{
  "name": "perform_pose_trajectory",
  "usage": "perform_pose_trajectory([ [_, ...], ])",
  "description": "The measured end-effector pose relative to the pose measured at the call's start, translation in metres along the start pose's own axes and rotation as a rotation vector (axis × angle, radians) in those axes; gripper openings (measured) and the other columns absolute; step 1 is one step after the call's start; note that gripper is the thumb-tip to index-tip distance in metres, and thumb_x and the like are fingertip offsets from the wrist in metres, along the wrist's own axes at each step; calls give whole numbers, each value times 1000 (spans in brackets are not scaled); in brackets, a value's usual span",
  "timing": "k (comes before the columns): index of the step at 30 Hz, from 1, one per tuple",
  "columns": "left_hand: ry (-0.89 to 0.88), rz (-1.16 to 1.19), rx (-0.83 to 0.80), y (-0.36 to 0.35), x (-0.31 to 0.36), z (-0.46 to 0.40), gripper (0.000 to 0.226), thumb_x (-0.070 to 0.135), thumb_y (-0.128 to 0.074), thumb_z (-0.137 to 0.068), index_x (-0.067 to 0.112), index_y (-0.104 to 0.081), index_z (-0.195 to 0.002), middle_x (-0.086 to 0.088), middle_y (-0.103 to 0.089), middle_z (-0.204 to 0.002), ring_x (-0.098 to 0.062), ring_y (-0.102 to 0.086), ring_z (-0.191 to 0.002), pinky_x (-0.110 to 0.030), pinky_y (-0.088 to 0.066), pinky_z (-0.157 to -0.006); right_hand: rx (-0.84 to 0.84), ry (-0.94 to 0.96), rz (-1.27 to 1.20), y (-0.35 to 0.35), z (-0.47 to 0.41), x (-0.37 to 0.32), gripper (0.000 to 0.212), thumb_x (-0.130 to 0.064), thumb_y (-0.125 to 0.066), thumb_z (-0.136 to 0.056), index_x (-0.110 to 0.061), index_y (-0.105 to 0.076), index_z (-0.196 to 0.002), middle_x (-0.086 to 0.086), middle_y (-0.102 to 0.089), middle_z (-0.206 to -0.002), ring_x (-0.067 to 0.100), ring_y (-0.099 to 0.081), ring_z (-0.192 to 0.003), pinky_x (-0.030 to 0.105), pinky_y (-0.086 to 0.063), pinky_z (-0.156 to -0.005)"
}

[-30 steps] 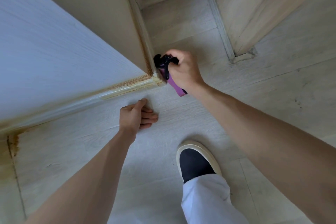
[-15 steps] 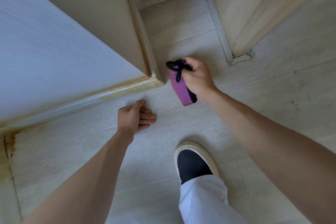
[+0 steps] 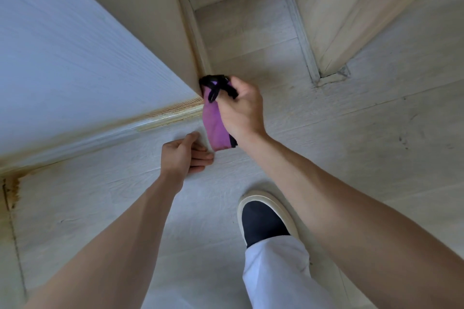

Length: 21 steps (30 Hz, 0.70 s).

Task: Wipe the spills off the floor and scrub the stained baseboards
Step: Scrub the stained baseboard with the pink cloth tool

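In the head view, the right hand (image 3: 242, 108) grips a purple cloth (image 3: 216, 128) with a black edge and loop, fingers curled round its top, and holds it against the outer corner where two runs of baseboard (image 3: 170, 115) meet. The left hand (image 3: 184, 155) rests on the pale floor (image 3: 351, 133) just below that corner, fingers curled under and holding nothing, apparently as a brace. Brown-orange staining shows along the top of the baseboard by the corner and again in a darker patch (image 3: 13, 188) at the far left, well apart from the cloth. The main risk, as I judge it, is that the cloth hangs folded and narrow, so only a thin strip meets the moulding and the grime in its grooves gets missed or smeared along. The loose black loop could also catch on the corner and tug the cloth from the grip. With weight on the left knuckles and one shoe (image 3: 263, 221) close behind, a slip on a damp floor could unbalance the person.
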<state>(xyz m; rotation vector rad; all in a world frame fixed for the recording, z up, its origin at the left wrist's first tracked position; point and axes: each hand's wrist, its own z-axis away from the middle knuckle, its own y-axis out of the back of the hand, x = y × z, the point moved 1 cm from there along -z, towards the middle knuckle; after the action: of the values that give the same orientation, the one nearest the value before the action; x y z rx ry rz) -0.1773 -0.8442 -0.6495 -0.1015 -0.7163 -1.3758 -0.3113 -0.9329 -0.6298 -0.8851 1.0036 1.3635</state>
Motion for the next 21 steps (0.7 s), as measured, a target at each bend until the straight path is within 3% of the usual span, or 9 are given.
perform_pose_trajectory([
  [3,4,14,-15,1,-1,-1,40,34,-63,-98,-3,-74,-88,-18,-77,-78,-29,-78,-75,-36,-60,-70,99,-42,-40,3,-7,-2,16,-4,-66,-89,-17,-74,-83,-7,-72,-75,2,-64,-69,19,-50,-65],
  [7,-2,11,-23,2,-3,-2,41,35,-62,-99,-2,-74,-87,-17,-77,-78,-29,-78,-75,-37,-60,-70,252,-222,-57,40,-28,13,23,-9,-64,-85,-25,-69,-70,-8,-68,-69,15,-65,-69,30,-50,-67],
  [9,-1,9,-22,2,-3,-2,41,35,-62,-99,-2,-74,-88,-17,-77,-78,-28,-78,-74,-37,-60,-70,219,-299,-48,50,-30,20,19,-13,-62,-77,-22,-65,-61,-5,-62,-64,19,-59,-66,34,-45,-64],
  [12,-6,10,-31,2,-3,-2,40,35,-61,-99,-2,-74,-88,-17,-77,-78,-29,-78,-75,-39,-61,-72,142,-349,-99,43,-29,22,8,-9,-69,-77,-16,-70,-75,3,-70,-72,21,-65,-69,37,-52,-65],
  [15,-6,8,-28,2,-3,-2,40,34,-61,-100,-2,-74,-89,-16,-78,-78,-28,-78,-74,-41,-62,-75,53,-308,-20,22,-11,21,9,-5,-72,-85,-15,-71,-86,1,-76,-83,17,-70,-74,34,-57,-68],
  [18,-5,3,-16,1,-2,-2,42,34,-61,-99,-4,-74,-91,-17,-77,-77,-28,-78,-74,-42,-63,-76,34,-212,4,15,6,26,6,-10,-70,-88,-14,-73,-91,1,-77,-88,21,-74,-86,41,-61,-78],
  [21,-6,3,-19,1,-1,-2,42,34,-61,-99,-4,-74,-90,-17,-77,-78,-29,-78,-74,-44,-63,-78,42,-176,24,15,-3,19,9,-10,-72,-88,-18,-74,-89,-3,-77,-87,16,-73,-86,35,-59,-79],
])
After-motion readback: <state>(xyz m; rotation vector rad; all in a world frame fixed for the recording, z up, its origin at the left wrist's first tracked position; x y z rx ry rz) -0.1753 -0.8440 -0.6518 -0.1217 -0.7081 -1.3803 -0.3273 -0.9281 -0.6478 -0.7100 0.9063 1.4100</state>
